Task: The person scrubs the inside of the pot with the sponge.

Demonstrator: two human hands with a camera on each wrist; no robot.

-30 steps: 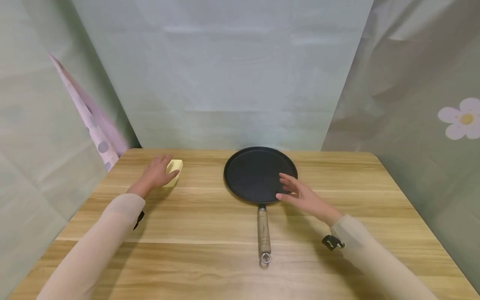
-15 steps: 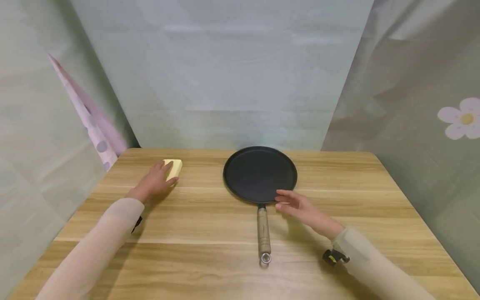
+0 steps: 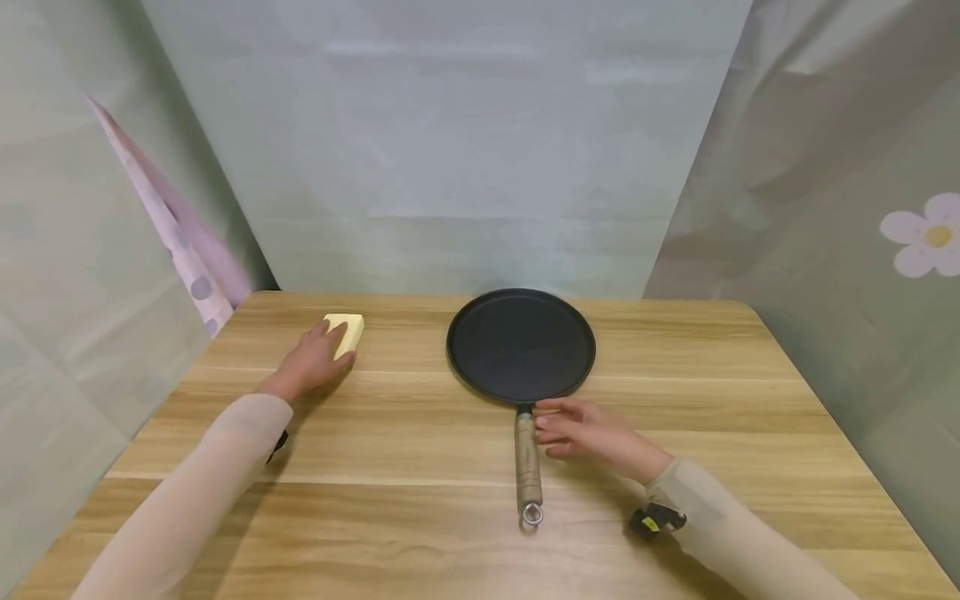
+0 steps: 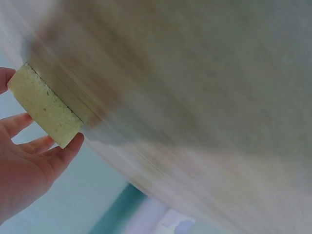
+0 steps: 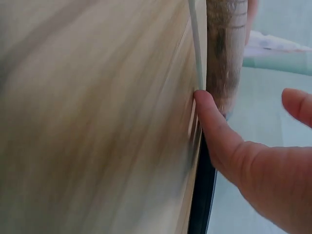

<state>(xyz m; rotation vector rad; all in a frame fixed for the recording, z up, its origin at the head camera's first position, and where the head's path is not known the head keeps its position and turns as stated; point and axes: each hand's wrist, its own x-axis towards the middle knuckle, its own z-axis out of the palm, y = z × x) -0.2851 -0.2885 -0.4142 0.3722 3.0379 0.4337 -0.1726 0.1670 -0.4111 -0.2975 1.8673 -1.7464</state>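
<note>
Pale hanging sheets (image 3: pixel 480 150) were seen behind a wood-grained table (image 3: pixel 420 467) in the head view, where a yellow sponge (image 3: pixel 352 329) was partly covered by the parted fingers of the left hand (image 3: pixel 307 367). Just left of the right hand (image 3: pixel 600 437), whose fingers were loosely bent and apart, a wooden handle (image 3: pixel 528 467) was seen, with its flat black pan (image 3: pixel 521 346) lying beyond the fingertips. From the left wrist, the sponge was shown gripped at both ends by curved fingers; light, even pressure was judged best, lest its porous body be squashed. From the right wrist, the handle was shown near the slack fingers, with nothing clasped; whether it was touched could not be told. A steady hold was judged best taken with thumb and fingers opposed across the wood.
</note>
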